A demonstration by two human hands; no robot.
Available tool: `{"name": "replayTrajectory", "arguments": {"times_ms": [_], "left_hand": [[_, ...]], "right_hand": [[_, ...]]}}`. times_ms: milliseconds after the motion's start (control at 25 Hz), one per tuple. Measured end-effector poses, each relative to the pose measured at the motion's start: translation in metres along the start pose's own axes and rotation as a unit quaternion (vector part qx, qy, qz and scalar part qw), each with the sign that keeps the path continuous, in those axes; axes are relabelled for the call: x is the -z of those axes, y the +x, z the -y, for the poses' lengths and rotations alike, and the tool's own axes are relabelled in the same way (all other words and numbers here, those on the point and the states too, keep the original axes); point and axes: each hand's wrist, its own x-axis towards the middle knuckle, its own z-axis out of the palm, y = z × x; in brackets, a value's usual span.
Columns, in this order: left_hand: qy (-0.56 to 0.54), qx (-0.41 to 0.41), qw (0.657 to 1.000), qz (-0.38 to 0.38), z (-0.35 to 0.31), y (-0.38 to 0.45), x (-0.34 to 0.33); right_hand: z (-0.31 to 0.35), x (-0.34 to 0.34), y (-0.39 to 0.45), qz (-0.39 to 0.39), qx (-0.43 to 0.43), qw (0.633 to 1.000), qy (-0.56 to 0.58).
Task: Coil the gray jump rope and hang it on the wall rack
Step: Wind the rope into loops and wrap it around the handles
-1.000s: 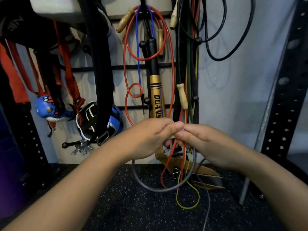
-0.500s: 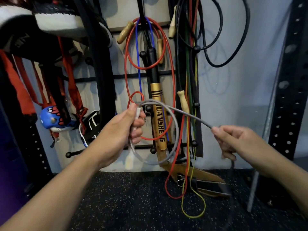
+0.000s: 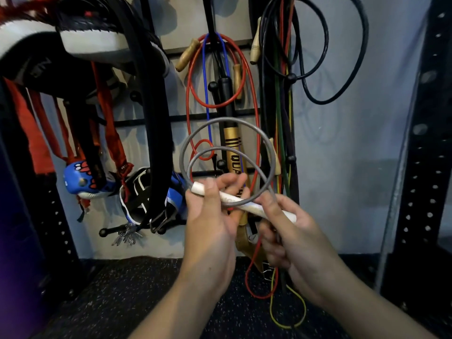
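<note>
Holding the gray jump rope (image 3: 228,133) in front of the wall rack (image 3: 176,117), both hands are closed on it. The left hand (image 3: 210,221) grips the white handle (image 3: 234,199) near its upper end, thumb pressed on top. The right hand (image 3: 291,231) clasps the handle's lower end together with the cord. Two gray loops stand upright above the hands, overlapping a red rope (image 3: 249,77) and a gold bat (image 3: 232,152) hung behind. Below lies the speckled floor (image 3: 117,294).

"QUA" on gold bat (image 3: 233,152)
</note>
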Motion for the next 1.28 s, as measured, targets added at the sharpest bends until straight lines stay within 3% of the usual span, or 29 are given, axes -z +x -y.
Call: {"name": "replayTrajectory", "arguments": {"times_ms": [280,480,560,600,680,760,880,960,1080,1280], "left_hand": [[0.088,-0.015,0.995,0.039,0.005,-0.005,0.022],[0.073,0.052,0.996,-0.006,-0.005,0.012,0.041],[0.153,0.077,0.985,-0.004,-0.011,0.017,0.047],[0.245,0.065,0.967,0.012,-0.015,0.02,0.05],[0.443,-0.033,0.892,0.083,-0.028,0.024,0.05],[0.528,-0.128,0.812,0.212,-0.039,0.027,0.034],[0.622,-0.074,0.705,0.334,-0.041,0.03,-0.001],[0.677,-0.034,0.641,0.36,-0.037,0.034,-0.018],[0.677,0.018,0.624,0.39,-0.031,0.037,-0.023],[0.601,0.045,0.673,0.428,-0.027,0.039,-0.015]], "right_hand": [[0.015,0.006,0.005,-0.035,0.05,0.998,-0.014],[0.031,0.032,0.017,0.014,0.001,1.0,-0.022],[0.036,0.038,0.016,0.049,-0.022,0.996,-0.071],[0.037,0.04,0.015,0.071,-0.028,0.991,-0.107],[0.041,0.043,0.011,0.117,-0.025,0.972,-0.2],[0.046,0.042,0.007,0.152,-0.003,0.939,-0.309],[0.05,0.035,0.003,0.157,0.069,0.893,-0.416],[0.049,0.033,0.003,0.136,0.104,0.899,-0.403],[0.049,0.034,0.006,0.128,0.088,0.948,-0.279],[0.053,0.038,0.003,0.14,0.079,0.944,-0.287]]}}
